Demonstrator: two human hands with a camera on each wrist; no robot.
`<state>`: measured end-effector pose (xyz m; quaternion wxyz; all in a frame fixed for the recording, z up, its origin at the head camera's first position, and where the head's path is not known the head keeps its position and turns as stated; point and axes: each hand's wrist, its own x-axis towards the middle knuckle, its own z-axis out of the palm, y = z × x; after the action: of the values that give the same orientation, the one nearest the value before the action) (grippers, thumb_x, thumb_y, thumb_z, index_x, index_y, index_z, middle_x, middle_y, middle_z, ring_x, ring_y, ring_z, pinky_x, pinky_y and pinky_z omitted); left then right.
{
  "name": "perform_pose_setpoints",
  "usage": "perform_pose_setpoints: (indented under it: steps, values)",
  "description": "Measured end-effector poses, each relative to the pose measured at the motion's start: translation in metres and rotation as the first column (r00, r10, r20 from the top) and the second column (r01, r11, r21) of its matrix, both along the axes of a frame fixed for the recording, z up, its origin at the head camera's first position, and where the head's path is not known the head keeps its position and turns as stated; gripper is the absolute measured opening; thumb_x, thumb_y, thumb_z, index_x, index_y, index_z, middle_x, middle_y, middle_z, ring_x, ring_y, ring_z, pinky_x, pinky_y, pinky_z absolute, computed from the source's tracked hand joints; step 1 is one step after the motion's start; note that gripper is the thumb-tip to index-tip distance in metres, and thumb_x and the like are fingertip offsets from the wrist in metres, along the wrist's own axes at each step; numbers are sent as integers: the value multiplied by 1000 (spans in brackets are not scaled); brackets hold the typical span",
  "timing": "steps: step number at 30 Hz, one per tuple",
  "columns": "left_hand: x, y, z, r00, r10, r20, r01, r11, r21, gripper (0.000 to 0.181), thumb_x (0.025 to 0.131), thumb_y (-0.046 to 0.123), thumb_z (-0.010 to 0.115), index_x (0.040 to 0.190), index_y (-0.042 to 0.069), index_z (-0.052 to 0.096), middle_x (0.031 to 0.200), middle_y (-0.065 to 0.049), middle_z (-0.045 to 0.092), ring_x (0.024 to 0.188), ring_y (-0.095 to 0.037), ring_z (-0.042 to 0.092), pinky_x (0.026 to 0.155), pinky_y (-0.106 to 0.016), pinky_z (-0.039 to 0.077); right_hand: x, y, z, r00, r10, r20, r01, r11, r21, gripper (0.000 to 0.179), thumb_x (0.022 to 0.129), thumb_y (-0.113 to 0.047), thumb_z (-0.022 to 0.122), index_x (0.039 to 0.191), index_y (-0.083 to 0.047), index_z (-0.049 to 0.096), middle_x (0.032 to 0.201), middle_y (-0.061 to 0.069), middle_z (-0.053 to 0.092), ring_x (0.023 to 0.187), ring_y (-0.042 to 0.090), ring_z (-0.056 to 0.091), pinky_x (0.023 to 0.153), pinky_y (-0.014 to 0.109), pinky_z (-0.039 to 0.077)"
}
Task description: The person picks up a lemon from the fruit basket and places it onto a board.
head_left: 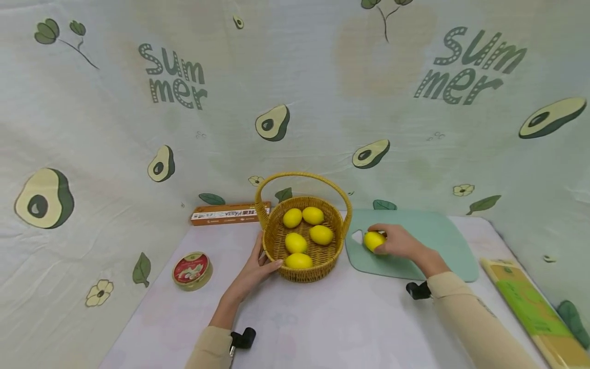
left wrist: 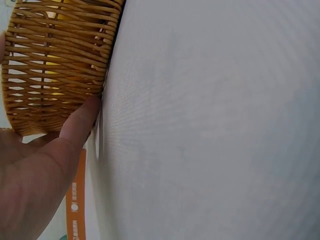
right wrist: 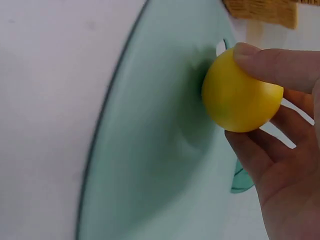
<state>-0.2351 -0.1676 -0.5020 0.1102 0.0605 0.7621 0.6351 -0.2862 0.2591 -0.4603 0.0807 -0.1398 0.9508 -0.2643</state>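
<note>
My right hand (head_left: 400,242) holds a yellow lemon (head_left: 374,241) between thumb and fingers over the left part of a pale green cutting board (head_left: 428,246). In the right wrist view the lemon (right wrist: 240,95) casts a shadow on the board; whether it touches is hard to tell. My left hand (head_left: 255,270) grips the left front side of a woven basket (head_left: 308,275) with a tall handle. In the left wrist view the thumb of the left hand (left wrist: 45,170) presses low on the wicker wall (left wrist: 60,65). Several lemons (head_left: 321,234) lie inside the basket.
A round red-topped tin (head_left: 192,271) stands left of the left hand. Behind it lies a long orange-brown pasta box (head_left: 226,214), partly hidden by the basket. A long yellow-green pack (head_left: 534,307) lies along the right edge. A printed cloth backdrop (head_left: 313,77) rises behind the table.
</note>
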Motion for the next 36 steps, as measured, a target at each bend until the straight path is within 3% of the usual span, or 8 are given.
perform_pose_setpoints:
  steps: [15,21,28,36]
  values:
    - [3,2,0,1000,-5,-14,5,1000,0,105,88,36,75,153,53,-6,168,6,-7,155,-32,14,117,-48,36,-35,20,3,1000,-21,-8,21,1000,11,63,81,-15,73,140,-1,53,141,25,54,110,35,52,96,55,48]
    - [5,1,-3,1000,2,-3,-2,1000,8,104,88,36,76,151,55,-4,168,9,-6,155,-29,15,117,-47,36,-42,19,3,999,-35,9,35,999,-15,64,84,-14,72,143,0,51,144,28,49,116,39,50,98,57,47]
    - [5,2,-2,1000,-24,-11,25,998,64,103,88,34,76,150,58,-4,167,12,-5,155,-26,14,116,-45,38,-49,16,4,997,-35,-65,34,999,-10,65,84,-11,70,143,5,48,141,31,51,113,39,52,96,59,46]
    - [4,3,0,1000,-13,0,13,998,57,102,89,32,74,150,58,-4,167,12,-6,155,-26,13,116,-45,38,-58,14,0,995,-36,-90,34,999,-29,62,84,-10,70,141,4,49,140,30,51,116,42,51,100,62,43]
